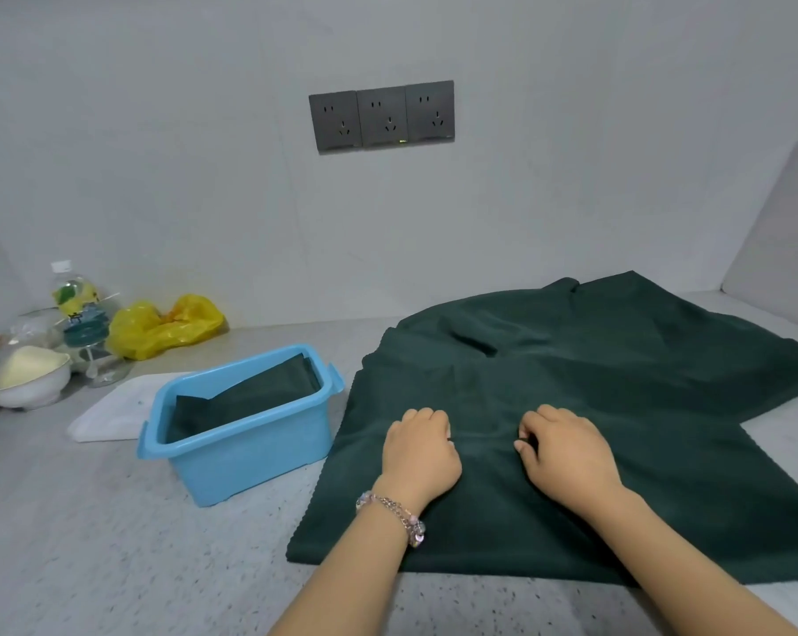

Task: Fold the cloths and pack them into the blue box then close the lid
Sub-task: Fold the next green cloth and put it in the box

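From the head camera: both hands sit side by side on the dark green cloth (571, 406) spread on the counter. The left hand (420, 449) and right hand (564, 452) each have fingers curled, pinching up a little of the fabric. The blue box (245, 456) stands just left, one folded cloth (245, 397) already inside, its white lid (112, 406) lying behind.

Risk: the rumpled far end could drag and spoil the fold.

Grey speckled counter (112, 543), white wall, three sockets (382, 116).

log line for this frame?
stage: folding | both hands pinch green cloth | blue box open, one cloth inside | lid off
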{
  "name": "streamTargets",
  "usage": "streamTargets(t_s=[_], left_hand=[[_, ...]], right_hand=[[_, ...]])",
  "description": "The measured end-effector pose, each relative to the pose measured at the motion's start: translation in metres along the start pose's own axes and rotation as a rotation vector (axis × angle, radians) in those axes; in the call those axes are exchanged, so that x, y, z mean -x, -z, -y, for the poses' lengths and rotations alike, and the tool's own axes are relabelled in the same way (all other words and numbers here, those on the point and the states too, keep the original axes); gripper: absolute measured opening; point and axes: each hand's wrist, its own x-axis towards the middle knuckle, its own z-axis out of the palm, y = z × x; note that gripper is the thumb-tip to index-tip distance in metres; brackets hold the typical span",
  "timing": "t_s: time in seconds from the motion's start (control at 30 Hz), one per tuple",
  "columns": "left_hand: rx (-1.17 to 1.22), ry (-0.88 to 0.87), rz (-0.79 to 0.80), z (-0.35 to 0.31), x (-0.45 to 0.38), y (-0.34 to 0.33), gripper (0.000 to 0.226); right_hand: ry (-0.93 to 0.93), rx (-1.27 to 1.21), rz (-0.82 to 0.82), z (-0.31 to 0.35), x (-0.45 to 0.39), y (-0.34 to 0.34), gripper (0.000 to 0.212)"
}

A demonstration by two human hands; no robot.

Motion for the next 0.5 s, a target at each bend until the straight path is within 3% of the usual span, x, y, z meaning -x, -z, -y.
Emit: streamTargets(t_s=[0.17,0.33,0.5], left_hand=[[0.030,0.090,-0.007,-0.005,-0.001,-0.005,0.017],[-0.136,0.201,-0.063,-0.017,0.003,-0.019,0.045],[-0.031,0.190,-0.109,-0.006,0.005,-0.026,0.034]], right_hand=[[-0.026,-0.011,-0.041,0.000,0.002,-0.009,0.018],[-0.054,-0.023,-0.009,0.002,0.002,-0.011,0.021],[-0.055,-0.060,0.020,0.005,0.002,-0.014,0.022]])
